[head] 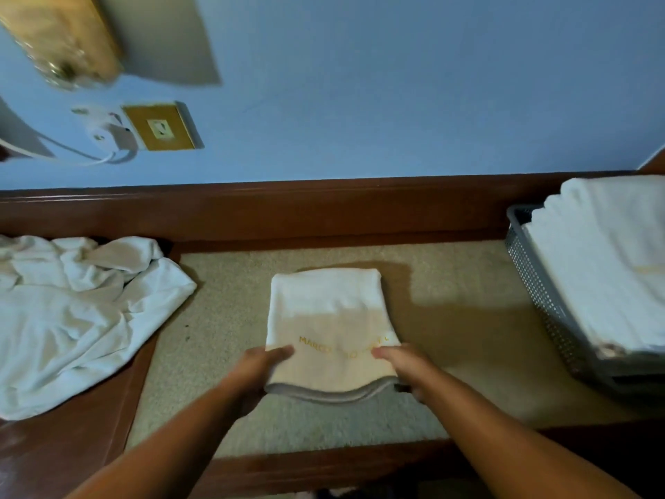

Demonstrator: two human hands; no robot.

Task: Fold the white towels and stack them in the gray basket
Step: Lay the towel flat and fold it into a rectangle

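The folded white rectangular towel (331,318) lies mid-surface on the beige carpeted surface (449,336), toward its near edge. The left grip (259,369) holds the towel's near left corner, the right grip (403,369) its near right corner. To the left, apart from the towel, a crumpled heap of white towels (72,311) lies on the brown wooden frame (90,444), overlapping the surface's left edge. At the right stands the gray perforated plastic basket (539,282), with a stack of folded white towels (604,268) in it. Behind everything runs a brown wooden rail (288,207), with the blue wall (396,84) beyond it.
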